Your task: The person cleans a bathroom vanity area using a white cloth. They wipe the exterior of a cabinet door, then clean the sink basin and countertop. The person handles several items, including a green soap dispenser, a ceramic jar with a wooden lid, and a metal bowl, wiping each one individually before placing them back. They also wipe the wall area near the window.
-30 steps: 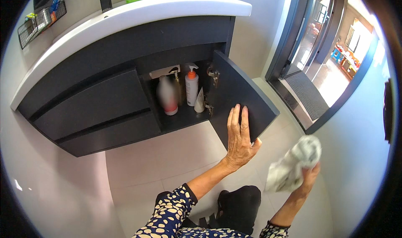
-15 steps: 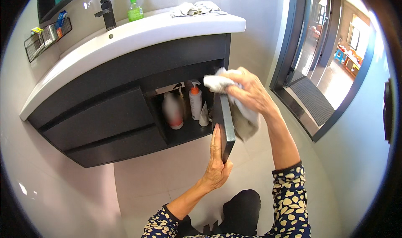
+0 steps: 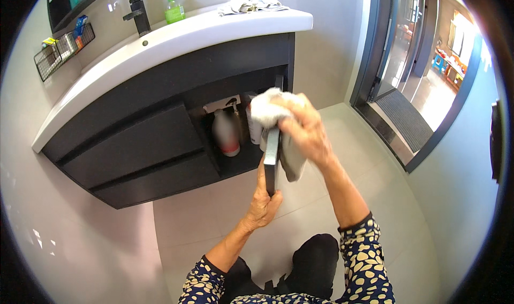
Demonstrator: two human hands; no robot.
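Observation:
The black cabinet door is swung open and seen nearly edge-on. My left hand is closed around its lower near part, fingers along the inner face and thumb near the edge. In my right hand, a white cloth is bunched over the door's upper edge, with a greyish fold hanging down the outer face. Behind the door, inside the cabinet, stand a white bottle with a red band and a white bottle partly covered by the cloth and door. A dark pump top shows between them.
Above the dark vanity cabinet runs a white basin with a black faucet, a green soap bottle and a crumpled cloth. A wire basket hangs at left. To the right is a doorway with a grey mat.
The door has swung left, covering more of the bottles. Both hands have moved left with it, and the cloth now lies bunched over the door's upper edge.

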